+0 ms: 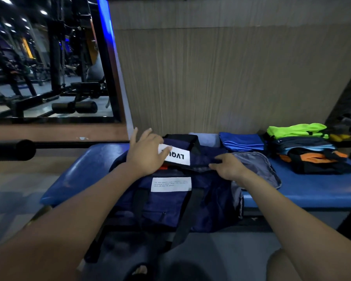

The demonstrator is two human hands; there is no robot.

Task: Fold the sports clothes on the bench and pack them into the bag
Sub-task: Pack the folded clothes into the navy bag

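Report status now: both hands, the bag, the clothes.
Left hand flat on bag top. Right hand pinching the opening edge. Folded clothes stacked on bench, unpacked. Nothing in the way.

This is a gym. At ten o'clock a big framed mirror (49,57) reflects black weight machines (55,47), an exercise bench with foam roller pads (74,106), and rows of ceiling lights. A blue padded bench (79,173) stands against a wood-grain wall panel (231,74) at twelve o'clock, and a black padded bar (10,150) juts in at nine o'clock.
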